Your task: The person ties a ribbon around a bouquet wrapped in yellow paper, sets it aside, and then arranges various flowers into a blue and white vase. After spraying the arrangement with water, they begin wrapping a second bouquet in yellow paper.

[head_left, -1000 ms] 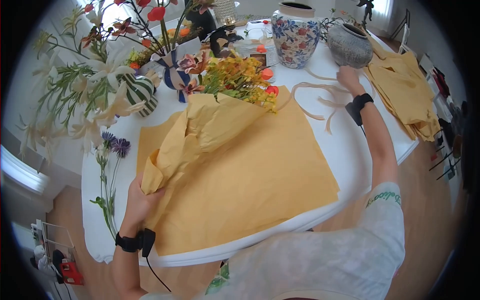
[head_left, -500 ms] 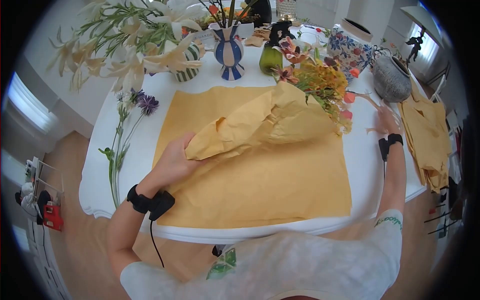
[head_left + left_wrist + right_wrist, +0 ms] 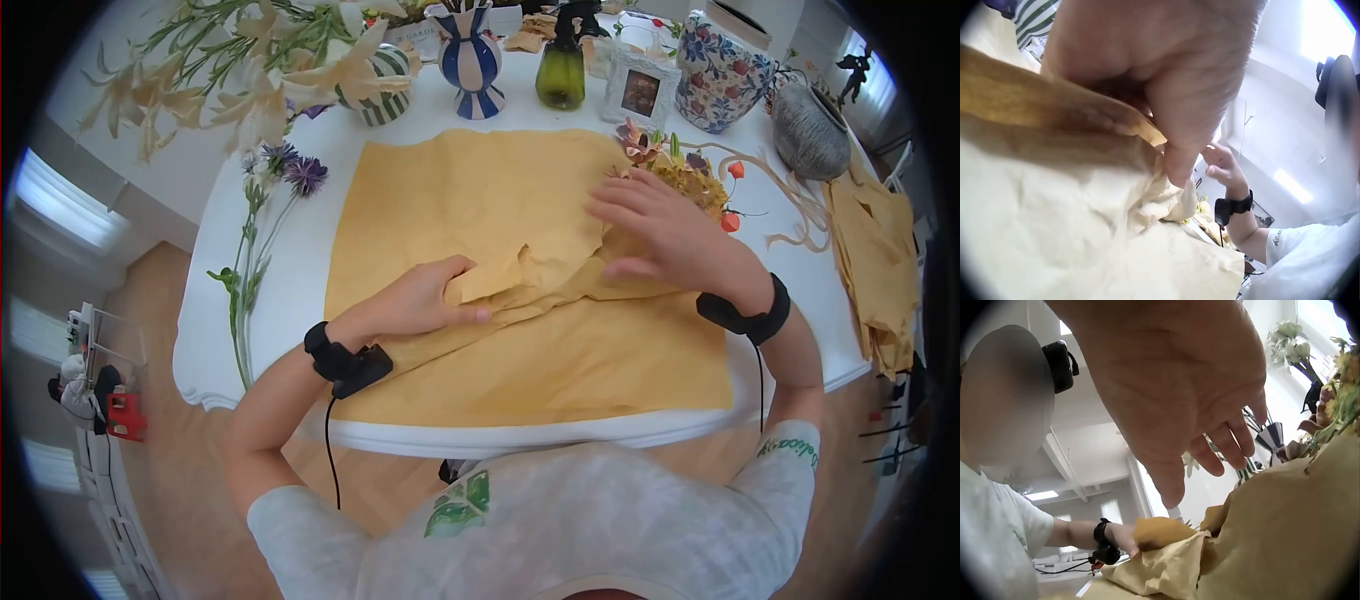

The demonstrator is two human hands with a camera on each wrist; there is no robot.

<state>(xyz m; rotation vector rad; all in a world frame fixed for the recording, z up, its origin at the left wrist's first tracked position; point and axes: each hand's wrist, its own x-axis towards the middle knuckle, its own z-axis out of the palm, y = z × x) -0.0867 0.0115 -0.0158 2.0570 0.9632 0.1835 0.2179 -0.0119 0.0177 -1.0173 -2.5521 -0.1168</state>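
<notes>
My left hand [image 3: 415,297] grips the narrow end of a bouquet wrapped in tan kraft paper [image 3: 535,285], its thumb pressing on the folds. In the left wrist view, the fingers pinch the crumpled paper [image 3: 1154,203]. My right hand [image 3: 680,235] is over the wide end of the wrap, fingers spread and partly covering it. The right wrist view shows that palm [image 3: 1179,394] facing the wrap, with paper [image 3: 1291,531] below it. Yellow, pink and orange flowers [image 3: 695,185] stick out past the right hand. Beneath the bouquet lies a flat tan paper sheet [image 3: 470,190].
Purple and white flower stems [image 3: 245,270] lie on the white table at left. Tan ribbons [image 3: 800,205] and folded paper [image 3: 875,260] are at right. Along the back stand a striped vase [image 3: 470,65], green bottle [image 3: 560,75], photo frame [image 3: 640,90], floral vase [image 3: 722,70] and grey pot [image 3: 810,130].
My right hand has come from beside the grey pot and ribbons to the bouquet. My left hand keeps its grip, and the bouquet has shifted right. The head view has also turned.
</notes>
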